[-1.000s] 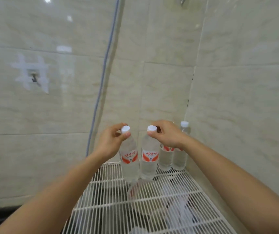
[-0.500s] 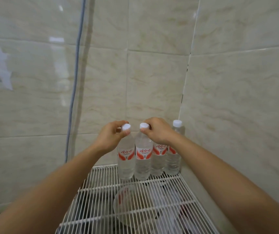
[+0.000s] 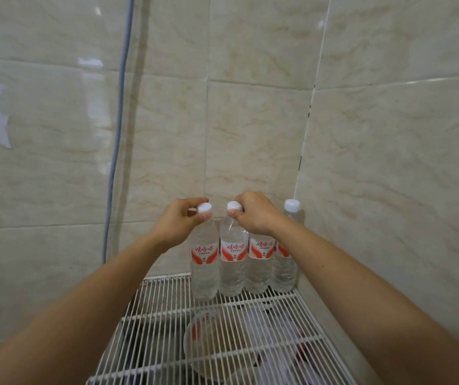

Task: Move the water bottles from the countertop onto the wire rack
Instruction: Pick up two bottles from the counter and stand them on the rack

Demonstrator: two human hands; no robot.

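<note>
Your left hand [image 3: 178, 220] pinches the white cap of the first bottle [image 3: 204, 262], thumb and fingers curled round it. Next along, the second bottle [image 3: 232, 259] has its cap pinched by your right hand [image 3: 256, 215]. Both stand upright on the wire rack [image 3: 167, 315], in a close row with a third bottle [image 3: 260, 262] and a fourth bottle [image 3: 288, 257] in the corner. They look full, so probably fairly heavy, with thin, slick walls that likely dent. The stiff cap and neck should give you the surest hold.
</note>
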